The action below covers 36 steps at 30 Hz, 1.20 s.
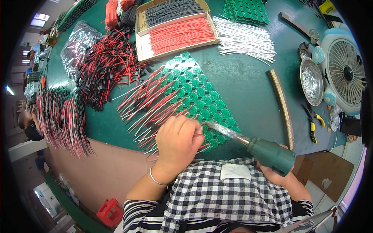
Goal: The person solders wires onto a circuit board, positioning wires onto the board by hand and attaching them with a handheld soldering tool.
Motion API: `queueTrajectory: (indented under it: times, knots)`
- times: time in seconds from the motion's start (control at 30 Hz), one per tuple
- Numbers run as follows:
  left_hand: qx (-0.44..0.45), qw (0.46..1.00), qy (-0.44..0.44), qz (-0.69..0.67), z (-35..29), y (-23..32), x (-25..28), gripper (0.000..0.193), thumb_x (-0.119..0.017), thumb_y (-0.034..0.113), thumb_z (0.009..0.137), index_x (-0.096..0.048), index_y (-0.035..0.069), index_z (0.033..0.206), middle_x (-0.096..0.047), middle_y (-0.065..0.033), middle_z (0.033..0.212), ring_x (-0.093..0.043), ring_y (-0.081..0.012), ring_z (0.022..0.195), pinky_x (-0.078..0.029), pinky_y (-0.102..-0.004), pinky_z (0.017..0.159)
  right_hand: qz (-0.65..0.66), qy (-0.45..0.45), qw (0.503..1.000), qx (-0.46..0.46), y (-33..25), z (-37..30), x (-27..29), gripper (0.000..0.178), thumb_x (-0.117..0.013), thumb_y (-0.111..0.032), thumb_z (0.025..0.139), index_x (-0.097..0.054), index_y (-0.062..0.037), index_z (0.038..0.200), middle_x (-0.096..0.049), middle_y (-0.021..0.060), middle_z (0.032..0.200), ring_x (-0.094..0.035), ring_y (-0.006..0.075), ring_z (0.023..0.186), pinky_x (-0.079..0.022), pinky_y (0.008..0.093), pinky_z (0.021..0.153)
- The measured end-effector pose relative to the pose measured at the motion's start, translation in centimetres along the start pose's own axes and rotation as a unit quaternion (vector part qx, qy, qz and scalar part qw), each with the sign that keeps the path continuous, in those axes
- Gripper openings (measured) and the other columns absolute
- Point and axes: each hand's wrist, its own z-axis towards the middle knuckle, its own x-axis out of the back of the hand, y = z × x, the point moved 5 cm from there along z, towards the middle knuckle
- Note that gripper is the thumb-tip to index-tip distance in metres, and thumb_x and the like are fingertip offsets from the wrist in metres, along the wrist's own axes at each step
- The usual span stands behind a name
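My left hand (178, 138) is closed in a pinch over the near part of a panel of round green circuit boards (200, 105). A short bit of red wire (198, 135) shows at its fingers; the rest is hidden. My right hand (274, 176) is wrapped round the dark green body of a soldering gun (272, 155). The gun's metal barrel points left, its tip at the boards just beside my left fingers. Rows of red, white and black wires (149, 103) lie across the panel's left side, fanning out to the left.
A box of red wires (182, 35) and a bundle of white wires (244, 39) lie at the back. Red-black leads (105, 66) are heaped left. On the right are a curved strip (281, 108), metal dish (311, 81), fan (345, 72) and yellow-handled pliers (312, 126).
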Motion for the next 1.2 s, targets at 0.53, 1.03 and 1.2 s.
queueTrajectory:
  times: [0.53, 1.03, 1.2]
  knots:
    - [0.001, 0.999, -0.032, -0.007, 0.0, 0.4, 0.8, 0.022, -0.071, 0.004, 0.067, -0.058, 0.008, 0.084, -0.057, -0.005, 0.078, -0.054, -0.0238, 0.071, -0.041, -0.036, 0.065, 0.095, -0.015, 0.984, -0.147, 4.0, -6.1, 1.0, 0.05, -0.053, -0.037, 0.091, -0.049, -0.004, 0.128, -0.062, 0.0075, 0.076, -0.06, 0.0162, 0.068, -0.047, 0.0305, 0.068]
    - [-0.065, 0.997, -0.038, -0.024, -1.3, 0.5, 0.7, 0.024, -0.07, -0.006, 0.07, -0.065, 0.005, 0.091, -0.057, -0.0083, 0.085, -0.056, -0.0262, 0.075, -0.047, -0.0384, 0.069, -0.048, 0.043, 0.997, -0.037, 1.4, -3.7, -0.7, 0.01, -0.059, -0.015, 0.076, -0.063, -0.0061, 0.08, -0.065, 0.0009, 0.063, -0.061, 0.0193, 0.058, -0.049, 0.0323, 0.063]
    - [-0.097, 0.995, -0.008, 0.003, -1.3, 1.0, 1.0, 0.026, -0.071, -0.002, 0.065, -0.067, 0.006, 0.089, -0.057, -0.005, 0.077, -0.055, -0.024, 0.069, -0.043, -0.0369, 0.063, -0.041, 0.039, 0.998, -0.017, 1.4, -3.7, -1.0, 0.009, -0.056, -0.011, 0.078, -0.063, -0.0061, 0.081, -0.064, 0.0013, 0.062, -0.061, 0.0197, 0.058, -0.049, 0.0319, 0.064]
